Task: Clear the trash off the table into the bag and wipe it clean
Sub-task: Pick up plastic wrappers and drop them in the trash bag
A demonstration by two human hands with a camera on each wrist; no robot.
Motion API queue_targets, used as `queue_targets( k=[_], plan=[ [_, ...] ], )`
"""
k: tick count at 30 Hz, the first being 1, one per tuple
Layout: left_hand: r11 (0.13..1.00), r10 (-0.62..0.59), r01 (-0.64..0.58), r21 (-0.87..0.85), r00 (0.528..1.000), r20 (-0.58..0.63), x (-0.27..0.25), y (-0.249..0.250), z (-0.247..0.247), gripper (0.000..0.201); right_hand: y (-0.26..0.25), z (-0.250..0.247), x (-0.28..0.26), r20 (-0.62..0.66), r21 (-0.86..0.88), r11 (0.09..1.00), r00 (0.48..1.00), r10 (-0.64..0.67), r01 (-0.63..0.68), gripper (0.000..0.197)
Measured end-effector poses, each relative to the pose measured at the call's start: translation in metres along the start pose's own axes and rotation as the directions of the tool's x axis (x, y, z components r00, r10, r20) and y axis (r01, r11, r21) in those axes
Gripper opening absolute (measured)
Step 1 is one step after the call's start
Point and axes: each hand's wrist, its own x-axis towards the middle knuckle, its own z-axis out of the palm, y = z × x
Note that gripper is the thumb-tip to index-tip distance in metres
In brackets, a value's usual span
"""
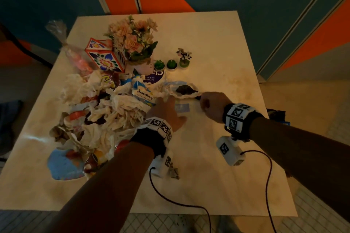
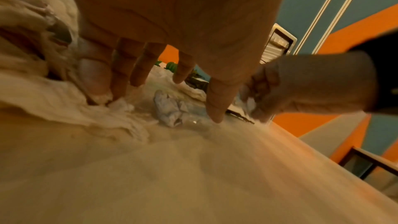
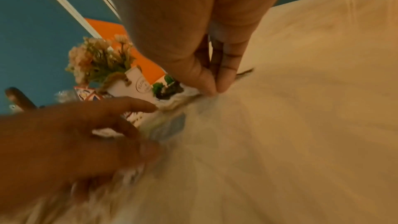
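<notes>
A heap of crumpled tissues and wrappers [image 1: 106,111] covers the left half of the white table [image 1: 217,47]. My left hand [image 1: 166,104] lies at the heap's right edge with spread, straight fingers [image 2: 137,67] touching tissue and a crumpled clear wrapper [image 2: 170,111]. Just to its right, my right hand [image 1: 206,103] is curled, and its thumb and finger [image 3: 206,81] pinch the edge of a white tissue [image 1: 176,93] that carries a dark clump [image 1: 186,89]. In the right wrist view the left hand [image 3: 120,125] is blurred at the lower left.
Behind the heap stand a flower pot [image 1: 136,43], a patterned box [image 1: 104,56] and three small green plants [image 1: 171,64]. A clear cellophane bag [image 1: 56,28] lies at the far left corner. A small scrap [image 1: 174,172] sits near my left wrist. Something dark [image 1: 276,115] hangs off the right edge.
</notes>
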Motion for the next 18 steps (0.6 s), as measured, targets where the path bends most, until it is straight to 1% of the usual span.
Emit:
queue_targets(
  k=[1, 3, 5, 7, 9, 11, 13, 15, 17, 18],
  plan=[
    [1.000, 0.004, -0.005, 0.015, 1.000, 0.013, 0.001, 0.002, 0.002, 0.078, -0.002, -0.004, 0.006, -0.037, 0.054, 0.999, 0.999, 0.000, 0.002, 0.018],
    [0.998, 0.011, -0.013, 0.058, 0.999, 0.030, 0.004, 0.004, 0.007, 0.076, -0.010, -0.013, 0.019, -0.067, 0.069, 0.997, 0.998, -0.015, 0.020, 0.034],
    [0.994, 0.022, -0.026, 0.109, 0.999, 0.031, 0.006, 0.004, 0.011, 0.073, -0.020, -0.018, 0.032, -0.038, 0.015, 0.999, 0.999, -0.037, 0.038, 0.054],
    [0.991, 0.042, -0.046, 0.127, 0.999, 0.029, 0.007, 0.004, 0.014, 0.065, -0.023, -0.014, 0.049, 0.003, -0.017, 1.000, 1.000, -0.009, 0.009, 0.064],
    [0.994, 0.062, -0.064, 0.087, 0.998, 0.026, 0.009, 0.001, 0.014, 0.058, -0.020, -0.004, 0.060, 0.019, -0.007, 1.000, 1.000, 0.025, -0.024, 0.060],
    [0.998, 0.068, -0.068, 0.006, 0.998, 0.003, 0.012, -0.002, 0.014, 0.051, -0.014, 0.007, 0.066, 0.007, 0.005, 1.000, 1.000, 0.004, -0.004, 0.047],
    [0.996, 0.054, -0.055, -0.070, 0.998, -0.017, 0.015, -0.004, 0.012, 0.046, -0.009, 0.013, 0.069, -0.041, -0.011, 0.999, 0.999, -0.034, 0.034, 0.030],
    [0.991, 0.039, -0.040, -0.131, 0.999, -0.013, 0.017, -0.004, 0.009, 0.043, -0.012, 0.008, 0.062, -0.068, -0.023, 0.999, 0.997, -0.031, 0.029, 0.020],
    [0.984, 0.034, -0.034, -0.174, 0.999, 0.001, 0.020, -0.004, 0.006, 0.044, -0.012, 0.003, 0.056, -0.080, -0.019, 1.000, 0.997, -0.019, 0.017, 0.018],
    [0.980, 0.037, -0.035, -0.194, 0.999, 0.004, 0.021, -0.004, 0.005, 0.045, -0.011, 0.001, 0.053, -0.083, 0.005, 1.000, 0.997, 0.008, -0.008, 0.019]
  ],
)
